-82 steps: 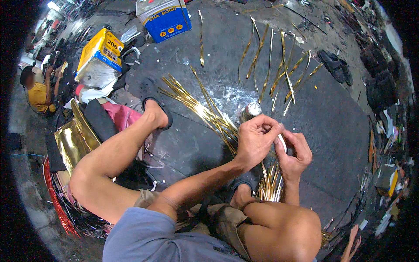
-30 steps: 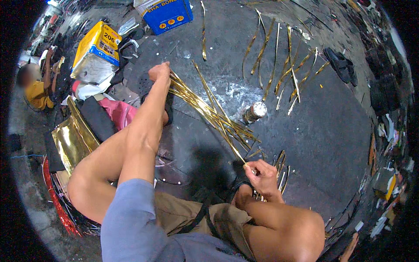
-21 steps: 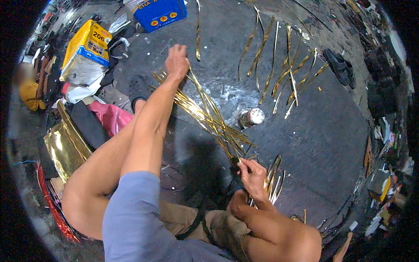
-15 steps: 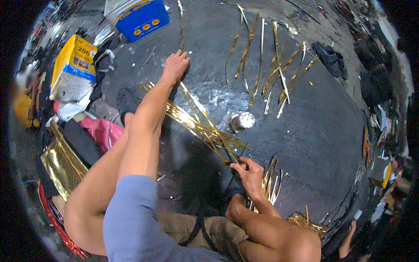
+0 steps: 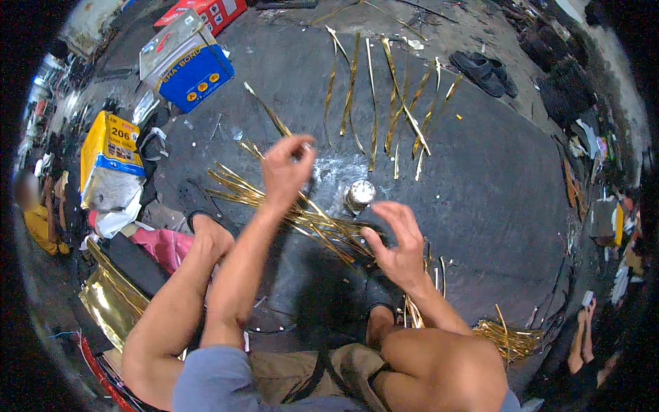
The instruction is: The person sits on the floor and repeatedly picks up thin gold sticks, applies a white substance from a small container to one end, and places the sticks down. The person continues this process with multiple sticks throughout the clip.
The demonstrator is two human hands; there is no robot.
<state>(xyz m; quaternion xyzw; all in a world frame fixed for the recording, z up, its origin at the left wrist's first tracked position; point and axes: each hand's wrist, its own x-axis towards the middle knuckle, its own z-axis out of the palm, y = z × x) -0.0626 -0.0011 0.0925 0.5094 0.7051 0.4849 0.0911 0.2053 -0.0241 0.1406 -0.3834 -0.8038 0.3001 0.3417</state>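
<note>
My left hand is raised over the dark floor mat, fingers pinched on one end of a thin gold strip that slants up and to the left. My right hand hovers with spread fingers and holds nothing, just above the near end of a loose pile of gold strips. A small round tin can stands between the two hands. Beyond it, several gold strips lie side by side in a row. My bare knees and left foot frame the pile.
A blue box, a red box and a yellow bag lie at the far left. Dark sandals sit at the back right. Gold foil sheet and pink cloth lie by my left leg. A person sits at left.
My left arm stretched out across the pile, then drew back toward the can with a strip in its fingers. My right hand rose from the pile's near end and opened.
</note>
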